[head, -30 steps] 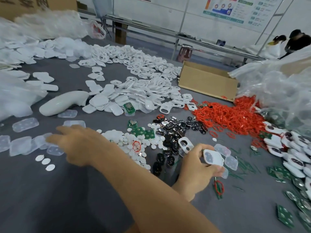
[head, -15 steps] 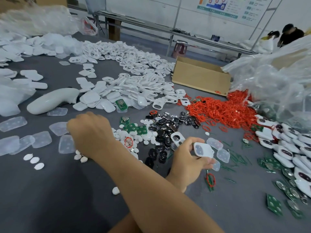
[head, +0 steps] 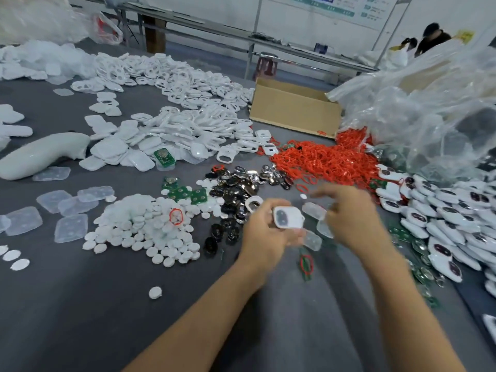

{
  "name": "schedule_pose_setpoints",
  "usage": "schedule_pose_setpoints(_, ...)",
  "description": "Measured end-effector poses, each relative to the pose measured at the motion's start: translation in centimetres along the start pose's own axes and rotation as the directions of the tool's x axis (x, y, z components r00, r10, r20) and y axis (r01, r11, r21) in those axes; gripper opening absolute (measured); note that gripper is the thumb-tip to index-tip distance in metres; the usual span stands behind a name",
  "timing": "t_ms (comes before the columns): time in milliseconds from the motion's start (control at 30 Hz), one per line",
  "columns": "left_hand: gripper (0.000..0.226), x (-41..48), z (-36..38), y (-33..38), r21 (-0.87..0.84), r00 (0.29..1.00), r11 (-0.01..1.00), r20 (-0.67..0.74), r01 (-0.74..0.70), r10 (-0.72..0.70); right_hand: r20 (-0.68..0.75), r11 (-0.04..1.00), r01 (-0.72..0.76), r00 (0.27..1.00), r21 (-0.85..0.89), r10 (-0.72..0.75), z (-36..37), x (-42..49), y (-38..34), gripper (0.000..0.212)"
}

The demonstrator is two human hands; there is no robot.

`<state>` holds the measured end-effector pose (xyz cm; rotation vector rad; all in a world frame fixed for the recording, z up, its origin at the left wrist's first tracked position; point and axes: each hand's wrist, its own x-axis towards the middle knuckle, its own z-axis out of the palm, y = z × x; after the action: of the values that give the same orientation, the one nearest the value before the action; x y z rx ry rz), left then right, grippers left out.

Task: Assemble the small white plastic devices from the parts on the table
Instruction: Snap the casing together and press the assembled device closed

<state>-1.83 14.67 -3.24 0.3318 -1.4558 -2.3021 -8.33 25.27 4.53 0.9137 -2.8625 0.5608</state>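
White shell sits clasped in my left grip above the bench; my right grip hovers beside it, blurred, so I cannot tell its state.

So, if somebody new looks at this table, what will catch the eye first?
Probably the bright red rings, heaped right of centre in front of a cardboard box. Then the white plastic shells spread across the far left, and the small white discs piled nearer. In the middle, the left hand holds one white shell, while the right hand is blurred beside it.
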Motion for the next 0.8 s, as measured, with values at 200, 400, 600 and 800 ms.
schedule_pose_setpoints(200,0.041,-0.4,-0.5,0.2,0.053,0.999,0.998,-0.016,0.029,-0.029,0.197,0.952,-0.191,0.950,-0.241,0.240,-4.1,-6.1,8.7,0.029)
schedule_pose_setpoints(400,0.040,-0.7,-0.4,0.3,0.074,0.999,0.996,-0.017,0.042,-0.041,0.211,0.926,-0.217,0.934,-0.309,0.289,-1.6,-9.1,9.7,0.023)
schedule_pose_setpoints(600,0.040,-0.9,-0.5,0.1,0.093,0.999,0.995,0.003,0.038,-0.039,-0.034,0.915,-0.160,0.982,0.370,0.185,-1.8,-6.9,7.1,0.019)
schedule_pose_setpoints(800,0.043,-0.9,-0.2,0.4,0.101,0.999,0.994,-0.003,0.045,-0.045,-0.074,0.450,-0.007,0.984,0.893,0.162,1.3,-2.8,2.4,0.012)
